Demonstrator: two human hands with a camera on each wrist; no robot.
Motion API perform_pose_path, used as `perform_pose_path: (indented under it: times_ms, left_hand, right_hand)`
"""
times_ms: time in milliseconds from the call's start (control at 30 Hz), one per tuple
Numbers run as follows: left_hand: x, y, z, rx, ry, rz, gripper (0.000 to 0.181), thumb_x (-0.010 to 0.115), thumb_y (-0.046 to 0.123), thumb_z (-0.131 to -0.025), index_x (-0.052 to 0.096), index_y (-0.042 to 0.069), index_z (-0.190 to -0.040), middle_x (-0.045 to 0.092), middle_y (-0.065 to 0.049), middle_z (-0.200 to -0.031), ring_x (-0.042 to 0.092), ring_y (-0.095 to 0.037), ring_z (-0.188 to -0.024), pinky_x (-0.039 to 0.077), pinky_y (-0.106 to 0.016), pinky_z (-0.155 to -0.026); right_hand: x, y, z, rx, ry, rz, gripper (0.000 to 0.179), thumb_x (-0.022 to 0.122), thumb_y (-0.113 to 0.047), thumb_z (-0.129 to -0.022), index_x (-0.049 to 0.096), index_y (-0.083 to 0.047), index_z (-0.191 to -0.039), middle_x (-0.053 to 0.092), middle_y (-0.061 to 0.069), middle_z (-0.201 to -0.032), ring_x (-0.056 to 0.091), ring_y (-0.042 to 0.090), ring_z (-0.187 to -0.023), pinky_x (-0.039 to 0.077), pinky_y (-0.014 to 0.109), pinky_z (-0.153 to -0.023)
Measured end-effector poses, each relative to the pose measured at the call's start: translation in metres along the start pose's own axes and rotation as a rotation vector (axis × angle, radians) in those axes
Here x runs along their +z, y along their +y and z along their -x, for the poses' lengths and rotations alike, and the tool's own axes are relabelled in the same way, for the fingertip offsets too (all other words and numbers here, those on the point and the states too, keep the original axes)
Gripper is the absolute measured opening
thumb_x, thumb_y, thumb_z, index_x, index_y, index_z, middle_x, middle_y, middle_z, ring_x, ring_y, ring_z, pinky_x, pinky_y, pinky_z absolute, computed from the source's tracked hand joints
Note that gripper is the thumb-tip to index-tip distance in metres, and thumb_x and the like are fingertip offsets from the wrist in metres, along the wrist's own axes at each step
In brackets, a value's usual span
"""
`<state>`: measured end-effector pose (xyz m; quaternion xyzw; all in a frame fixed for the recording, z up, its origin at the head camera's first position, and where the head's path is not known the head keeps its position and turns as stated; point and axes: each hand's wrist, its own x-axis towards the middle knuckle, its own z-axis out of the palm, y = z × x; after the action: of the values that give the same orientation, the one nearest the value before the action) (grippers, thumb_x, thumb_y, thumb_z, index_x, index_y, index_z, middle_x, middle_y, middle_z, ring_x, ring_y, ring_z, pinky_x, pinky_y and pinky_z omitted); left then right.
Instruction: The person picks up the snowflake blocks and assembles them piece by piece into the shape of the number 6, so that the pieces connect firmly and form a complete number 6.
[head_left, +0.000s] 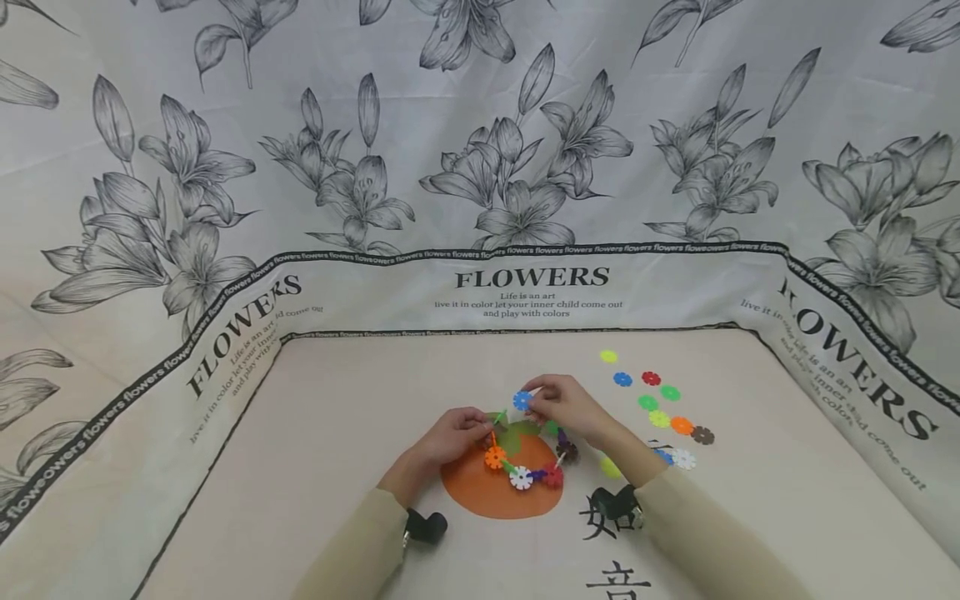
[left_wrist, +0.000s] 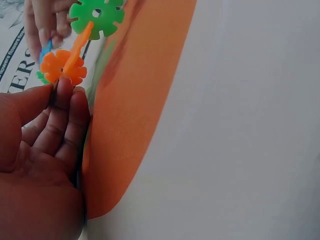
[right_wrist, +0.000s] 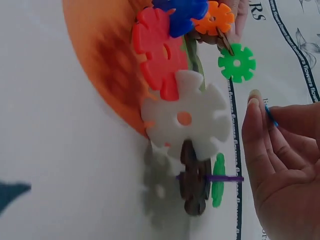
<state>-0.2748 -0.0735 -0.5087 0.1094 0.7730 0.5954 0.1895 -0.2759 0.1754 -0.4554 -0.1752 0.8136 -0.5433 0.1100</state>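
Observation:
In the head view, my left hand [head_left: 453, 435] holds one end of a curved chain of slotted plastic flower discs. Between its thumb and fingertips is a dark disc edge, beside an orange disc [left_wrist: 52, 66] in the left wrist view. A green disc [right_wrist: 237, 63] stands at that chain end, near my right hand [head_left: 566, 408]. My right hand pinches a loose blue disc [head_left: 522, 401], seen edge-on in the right wrist view. The chain hangs over the orange print, with a white disc [right_wrist: 200, 110], red disc [right_wrist: 159, 52] and brown disc [right_wrist: 192, 182] linked along it.
Several loose discs in mixed colours, among them a red one [head_left: 651, 378] and a brown one [head_left: 702, 435], lie right of my right hand. A pale cloth [head_left: 360, 375] with an orange print [head_left: 480, 496] covers the surface. Flowered fabric [head_left: 525, 283] rises behind.

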Motion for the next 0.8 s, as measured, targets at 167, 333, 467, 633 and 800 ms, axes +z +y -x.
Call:
perform_pose_path:
  times_ms: [167,333,467,633,800]
  left_hand:
    - [0.000,0.001,0.001,0.001,0.002,-0.012,0.022,0.060,0.017,-0.104,0.067,0.000,-0.115,0.071,-0.004,-0.091,0.063,-0.017,-0.086,0.053,-0.029,-0.087]
    - [0.000,0.003,0.002,0.015,-0.002,-0.013,0.022,0.060,0.016,-0.104,0.066,-0.001,-0.116,0.070,-0.005,-0.091,0.062,-0.017,-0.086,0.053,-0.031,-0.087]
    - [-0.001,0.002,0.001,0.023,-0.010,-0.012,0.022,0.060,0.017,-0.104,0.067,-0.001,-0.115,0.070,-0.005,-0.090,0.062,-0.017,-0.086,0.053,-0.030,-0.086]
    - [-0.001,-0.001,0.000,0.025,-0.008,-0.001,0.022,0.060,0.018,-0.104,0.067,0.000,-0.115,0.071,-0.003,-0.088,0.063,-0.016,-0.085,0.053,-0.027,-0.084]
    - [0.001,-0.002,-0.001,0.008,0.049,0.018,0.022,0.062,0.021,-0.103,0.068,0.002,-0.114,0.071,-0.004,-0.089,0.063,-0.017,-0.085,0.053,-0.030,-0.088]
  right_hand:
    - [0.012,0.002,-0.011,0.038,0.023,-0.049,0.028,0.055,0.002,-0.101,0.057,0.013,-0.127,0.071,0.031,-0.097,0.070,0.030,-0.081,0.060,0.044,-0.079]
    - [0.015,0.005,-0.015,0.090,0.022,-0.073,0.028,0.055,-0.001,-0.102,0.059,0.009,-0.128,0.071,0.028,-0.098,0.068,0.022,-0.079,0.060,0.043,-0.081]
    - [0.016,0.005,-0.015,0.095,0.011,-0.093,0.028,0.056,-0.002,-0.102,0.059,0.010,-0.128,0.071,0.027,-0.097,0.067,0.019,-0.078,0.059,0.044,-0.082]
    - [0.016,0.006,-0.015,0.086,0.001,-0.100,0.029,0.059,-0.003,-0.100,0.061,0.011,-0.126,0.073,0.023,-0.094,0.068,0.018,-0.076,0.060,0.043,-0.082]
    - [0.015,0.006,-0.015,0.094,0.002,-0.128,0.028,0.062,-0.005,-0.100,0.063,0.009,-0.124,0.073,0.025,-0.101,0.070,0.019,-0.079,0.059,0.039,-0.084]
